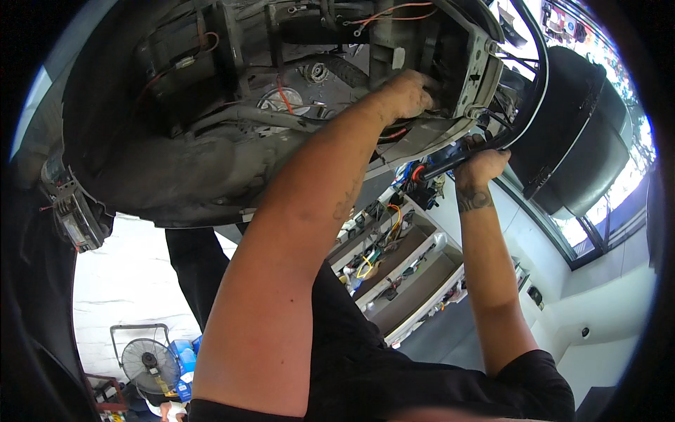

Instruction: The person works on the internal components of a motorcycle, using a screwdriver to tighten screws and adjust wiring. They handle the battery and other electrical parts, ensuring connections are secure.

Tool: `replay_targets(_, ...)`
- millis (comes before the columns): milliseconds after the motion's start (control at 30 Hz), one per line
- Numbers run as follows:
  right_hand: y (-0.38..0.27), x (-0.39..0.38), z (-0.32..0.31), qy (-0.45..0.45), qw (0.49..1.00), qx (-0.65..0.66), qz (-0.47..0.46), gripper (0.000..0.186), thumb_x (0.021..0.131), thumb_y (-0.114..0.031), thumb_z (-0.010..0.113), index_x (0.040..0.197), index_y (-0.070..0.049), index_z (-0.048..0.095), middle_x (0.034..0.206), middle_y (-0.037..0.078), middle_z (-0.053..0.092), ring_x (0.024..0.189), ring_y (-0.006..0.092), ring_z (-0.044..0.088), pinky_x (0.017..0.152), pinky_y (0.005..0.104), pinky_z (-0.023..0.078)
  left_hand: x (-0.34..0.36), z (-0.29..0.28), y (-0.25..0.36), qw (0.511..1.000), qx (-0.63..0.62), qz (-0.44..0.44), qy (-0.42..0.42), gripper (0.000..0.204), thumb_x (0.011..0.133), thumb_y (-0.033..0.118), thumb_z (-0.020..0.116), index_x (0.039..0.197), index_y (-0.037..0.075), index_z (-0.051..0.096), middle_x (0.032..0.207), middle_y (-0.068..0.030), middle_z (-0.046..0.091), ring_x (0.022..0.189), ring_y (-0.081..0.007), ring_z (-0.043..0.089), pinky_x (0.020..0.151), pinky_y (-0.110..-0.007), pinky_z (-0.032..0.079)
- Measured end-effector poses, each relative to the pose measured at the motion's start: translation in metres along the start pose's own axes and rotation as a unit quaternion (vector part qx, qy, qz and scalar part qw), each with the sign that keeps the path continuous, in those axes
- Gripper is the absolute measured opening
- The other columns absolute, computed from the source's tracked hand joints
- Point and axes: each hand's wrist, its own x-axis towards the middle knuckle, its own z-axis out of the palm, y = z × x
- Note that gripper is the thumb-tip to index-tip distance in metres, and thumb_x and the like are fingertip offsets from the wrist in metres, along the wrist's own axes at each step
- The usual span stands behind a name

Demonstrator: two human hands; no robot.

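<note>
A dusty black vehicle body shell with an open interior fills the upper part of the view. My left hand reaches into its right end, beside a metal bracket plate. The fingers are curled and partly hidden, so what they hold cannot be made out. Outside that end, my right hand is closed around the lower part of a curved black tubular bar. Thin struts join the bar to the body near the plate. Loose red wires with ring terminals hang inside the shell.
A large black padded piece stands right of the bar. Behind my arms is an open shelf unit with tools and cables. A floor fan and blue boxes are at lower left. A round metal part shows through the shell.
</note>
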Motion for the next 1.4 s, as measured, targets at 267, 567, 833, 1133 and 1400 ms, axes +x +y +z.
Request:
replay_targets(267,0.007,0.017,-0.007,0.017,1.0,0.003,-0.004,0.053,0.101,-0.056,0.036,0.088,-0.01,0.058,0.07,0.013,0.062,0.061,0.0342,0.058,0.063,0.0467,0.051,-0.003,0.01,0.015,0.986,0.148,-0.004,0.072,0.037,0.079,0.015,0.073,0.109,-0.008,0.072,0.103,-0.0337,0.072,0.099,-0.0471,0.071,0.085,-0.046,0.06)
replay_targets(567,0.032,0.056,-0.032,-0.001,0.999,0.038,-0.03,0.035,0.107,-0.029,0.036,0.104,-0.002,0.058,0.082,0.016,0.065,0.069,0.032,0.065,0.067,0.0446,0.056,-0.02,-0.02,0.003,0.993,0.093,0.061,-0.036,0.047,0.087,0.012,0.07,0.131,-0.006,0.068,0.122,-0.0282,0.071,0.113,-0.0407,0.069,0.101,-0.041,0.054)
replay_targets(833,0.051,0.093,-0.05,0.003,0.985,-0.12,-0.123,0.024,0.103,0.0,0.035,0.108,-0.001,0.059,0.091,0.018,0.065,0.069,0.0283,0.064,0.065,0.0423,0.058,-0.052,-0.018,0.04,0.939,0.335,-0.033,-0.07,0.045,0.082,0.011,0.075,0.124,-0.005,0.07,0.117,-0.0298,0.073,0.113,-0.0438,0.07,0.098,-0.046,0.058)
replay_targets(1133,0.022,0.032,-0.015,0.015,0.999,0.035,-0.035,0.032,0.106,-0.03,0.041,0.099,-0.004,0.059,0.089,0.013,0.063,0.067,0.0279,0.064,0.066,0.0403,0.059,-0.052,-0.023,0.041,0.943,0.321,-0.004,-0.089,0.044,0.087,0.023,0.079,0.121,-0.004,0.072,0.127,-0.0297,0.07,0.12,-0.0419,0.068,0.103,-0.046,0.055)
replay_targets(1400,0.049,0.04,-0.022,0.114,0.886,-0.365,-0.261,0.024,0.105,-0.022,0.049,0.107,-0.004,0.065,0.095,0.016,0.071,0.08,0.0323,0.068,0.075,0.0406,0.057,-0.04,-0.024,0.031,0.941,0.329,-0.038,-0.071,0.067,0.085,0.045,0.087,0.125,-0.006,0.069,0.119,-0.0228,0.073,0.108,-0.0319,0.069,0.098,-0.042,0.053)
